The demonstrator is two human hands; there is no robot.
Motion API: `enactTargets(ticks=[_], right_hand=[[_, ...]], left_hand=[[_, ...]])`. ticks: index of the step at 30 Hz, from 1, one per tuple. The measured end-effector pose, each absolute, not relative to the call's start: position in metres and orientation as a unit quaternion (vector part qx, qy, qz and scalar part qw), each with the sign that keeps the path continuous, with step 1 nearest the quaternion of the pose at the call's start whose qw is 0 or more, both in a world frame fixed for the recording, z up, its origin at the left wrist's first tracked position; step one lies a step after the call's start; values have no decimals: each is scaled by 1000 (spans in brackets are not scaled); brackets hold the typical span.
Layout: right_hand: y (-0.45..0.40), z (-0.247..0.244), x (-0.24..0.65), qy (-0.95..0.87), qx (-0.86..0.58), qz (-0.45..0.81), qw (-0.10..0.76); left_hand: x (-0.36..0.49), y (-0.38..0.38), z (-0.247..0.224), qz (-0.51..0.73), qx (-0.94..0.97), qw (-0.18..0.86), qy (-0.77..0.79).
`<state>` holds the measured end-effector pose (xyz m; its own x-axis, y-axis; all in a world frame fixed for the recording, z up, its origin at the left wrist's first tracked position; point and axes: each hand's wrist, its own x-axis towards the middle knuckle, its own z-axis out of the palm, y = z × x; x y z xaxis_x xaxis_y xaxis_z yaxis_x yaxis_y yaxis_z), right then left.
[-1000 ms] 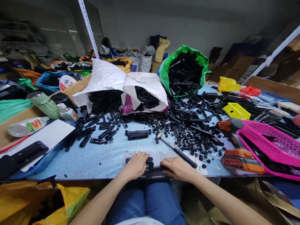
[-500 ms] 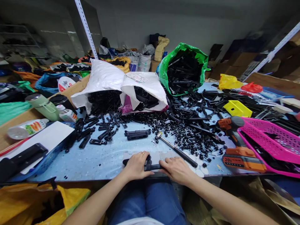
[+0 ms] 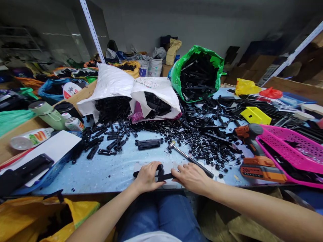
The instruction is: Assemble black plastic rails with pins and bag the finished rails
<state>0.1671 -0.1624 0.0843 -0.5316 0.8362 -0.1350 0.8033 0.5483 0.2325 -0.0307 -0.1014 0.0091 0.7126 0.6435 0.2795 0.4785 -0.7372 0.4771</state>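
Note:
Both my hands hold a black plastic part (image 3: 165, 176) low over the table's near edge. My left hand (image 3: 147, 177) grips its left portion, where a knobbed end sticks up between thumb and fingers. With thumb and fingertips my right hand (image 3: 189, 176) pinches the right end. Part of the piece is hidden under the fingers. A hammer (image 3: 189, 158) lies just beyond my right hand, its black handle pointing toward it. Farther off sits a finished-looking black bracket-like piece (image 3: 149, 144). Small black-headed pins (image 3: 209, 144) are heaped behind the hammer.
An orange cordless drill (image 3: 261, 164) and a pink basket (image 3: 290, 144) stand at the right. White sacks (image 3: 113, 79) and a green bag (image 3: 176, 74) of black parts line the back. Bottles (image 3: 47, 114) and a white sheet (image 3: 57, 148) lie left.
The right end of the black part has tilted up slightly with my right hand. My left hand keeps its grip. The whole view has shifted a little.

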Motion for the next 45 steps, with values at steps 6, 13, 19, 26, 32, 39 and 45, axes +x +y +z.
enactTargets(ticks=[6,13,19,26,32,39,45], right_hand=[[-154,83,171,878,454,75,129],[-148,83,172,891,421,113,127],[-148,90,171,898,407,115,124],[-147,82,172,894,410,114,142],[-146,68,183,894,430,20,127],[-139,32,191,846,485,-222,21],[-140,9,195,759,648,-3,-61]], left_hand=[[-29,-100,7,226,897,177,336],[-27,-104,1,259,896,146,329],[-31,-105,2,311,892,151,292],[-28,-105,-2,307,889,136,310],[-21,-101,8,180,910,192,319],[-27,-60,41,257,851,261,378],[-16,-120,32,399,857,85,316]])
